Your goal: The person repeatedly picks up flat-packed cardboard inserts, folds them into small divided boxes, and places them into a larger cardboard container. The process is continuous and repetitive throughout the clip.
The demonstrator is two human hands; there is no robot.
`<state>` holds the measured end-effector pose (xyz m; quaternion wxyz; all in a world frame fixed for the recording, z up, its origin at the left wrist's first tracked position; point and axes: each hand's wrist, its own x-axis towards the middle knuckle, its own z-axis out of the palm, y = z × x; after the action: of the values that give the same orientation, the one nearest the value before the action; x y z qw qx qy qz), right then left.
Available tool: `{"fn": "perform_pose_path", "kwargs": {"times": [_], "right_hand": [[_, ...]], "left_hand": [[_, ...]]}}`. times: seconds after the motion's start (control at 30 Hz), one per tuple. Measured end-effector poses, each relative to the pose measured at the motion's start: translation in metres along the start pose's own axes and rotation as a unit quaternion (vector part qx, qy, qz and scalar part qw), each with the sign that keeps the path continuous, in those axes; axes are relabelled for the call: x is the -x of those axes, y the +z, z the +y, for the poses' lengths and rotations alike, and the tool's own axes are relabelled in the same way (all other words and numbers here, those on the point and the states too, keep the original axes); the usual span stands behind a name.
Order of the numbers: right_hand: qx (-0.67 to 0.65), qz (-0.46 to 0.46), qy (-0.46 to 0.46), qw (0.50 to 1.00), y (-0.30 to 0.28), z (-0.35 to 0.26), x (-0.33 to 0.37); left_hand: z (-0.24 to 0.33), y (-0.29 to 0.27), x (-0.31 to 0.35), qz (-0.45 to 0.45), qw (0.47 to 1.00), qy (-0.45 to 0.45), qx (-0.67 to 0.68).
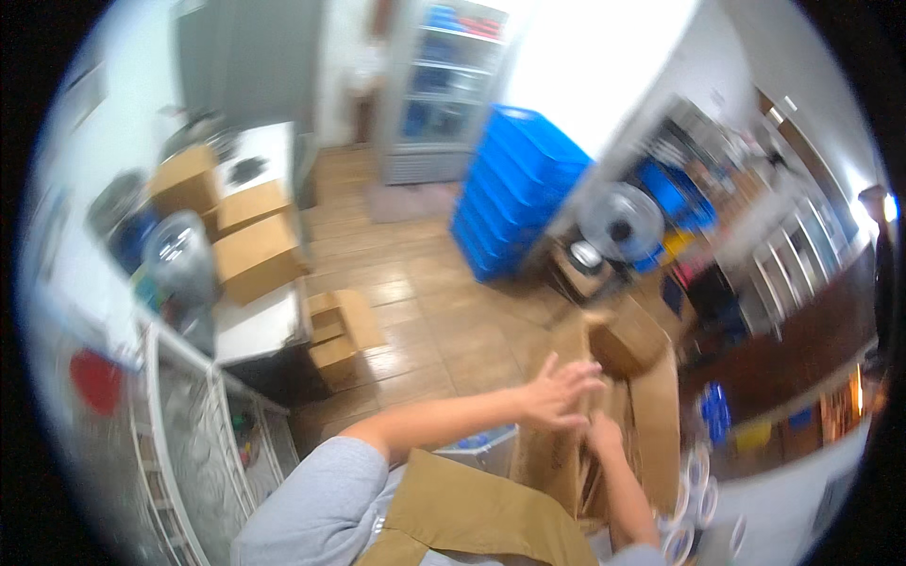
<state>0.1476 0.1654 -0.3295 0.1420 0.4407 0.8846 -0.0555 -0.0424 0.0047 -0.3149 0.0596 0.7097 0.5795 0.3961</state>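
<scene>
A tall open cardboard box [658, 406] stands in front of me, right of the middle, with flat pieces of brown cardboard inside it. My left hand [564, 391] hovers over the box's left edge, palm down and fingers spread, holding nothing. Down in the opening is my right hand [605, 437], its fingers curled among the cardboard pieces; what they grip is hidden. The two hands are close together, the left one a little farther from me.
Rolls of tape [694, 481] stand on a light surface at the right. Blue stacked crates [519, 189] and a floor fan [620, 223] are beyond the box. On the left, a white table [255, 325] bears cardboard boxes [257, 247]; another open carton [342, 330] is beside it.
</scene>
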Motion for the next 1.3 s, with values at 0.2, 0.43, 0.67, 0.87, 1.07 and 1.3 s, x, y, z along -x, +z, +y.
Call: {"fn": "perform_pose_path", "kwargs": {"times": [0.2, 0.43, 0.67, 0.87, 1.07, 1.3], "right_hand": [[-0.097, -0.124, 0.033, 0.987, -0.014, 0.022, -0.014], [-0.304, 0.199, -0.042, 0.931, -0.054, 0.030, 0.014], [-0.201, 0.312, -0.139, 0.918, -0.108, -0.083, 0.104], [-0.228, 0.307, -0.168, 0.908, -0.112, -0.118, 0.114], [-0.241, 0.293, -0.198, 0.904, -0.115, -0.145, 0.117], [-0.236, 0.262, -0.240, 0.905, -0.116, -0.173, 0.133]], "left_hand": [[-0.080, -0.085, 0.127, 0.228, 0.943, -0.210, 0.124], [-0.226, -0.229, 0.413, 0.695, 0.505, -0.465, -0.215], [-0.217, -0.328, 0.504, 0.542, 0.486, -0.639, -0.248], [-0.211, -0.350, 0.459, 0.400, 0.446, -0.756, -0.264], [-0.241, -0.361, 0.463, 0.392, 0.391, -0.808, -0.200], [-0.226, -0.348, 0.472, 0.428, 0.495, -0.734, -0.183]]}}
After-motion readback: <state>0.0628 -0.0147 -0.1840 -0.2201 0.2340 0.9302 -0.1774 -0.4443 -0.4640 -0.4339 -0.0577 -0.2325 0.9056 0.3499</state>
